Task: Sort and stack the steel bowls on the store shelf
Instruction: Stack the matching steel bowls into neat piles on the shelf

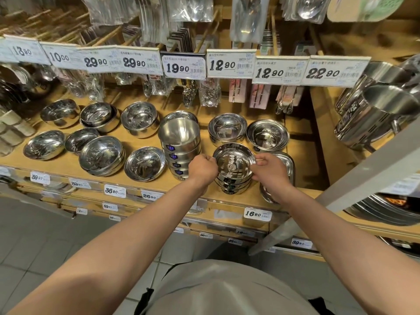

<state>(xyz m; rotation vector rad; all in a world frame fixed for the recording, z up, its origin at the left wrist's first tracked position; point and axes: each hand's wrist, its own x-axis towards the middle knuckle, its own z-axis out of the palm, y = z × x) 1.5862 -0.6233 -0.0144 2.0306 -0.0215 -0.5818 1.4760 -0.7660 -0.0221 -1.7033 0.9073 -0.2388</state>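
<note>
So both hands, L (203,167) & R (270,168), gripped the top bowl (235,161) of a stack by its rim, on the shelf (68,165) w/ other bowls nearby.

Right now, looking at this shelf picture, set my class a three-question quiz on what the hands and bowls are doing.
1. True or false: both hands grip the rim of the top bowl of one stack.
2. Which stands just left of the left hand?
A. a tall stack of blue-labelled bowls
B. a pile of wooden plates
C. a glass jug
3. Fill in: the price tag on the shelf edge below the right hand reads ____.

Key
1. True
2. A
3. 16.90
</note>
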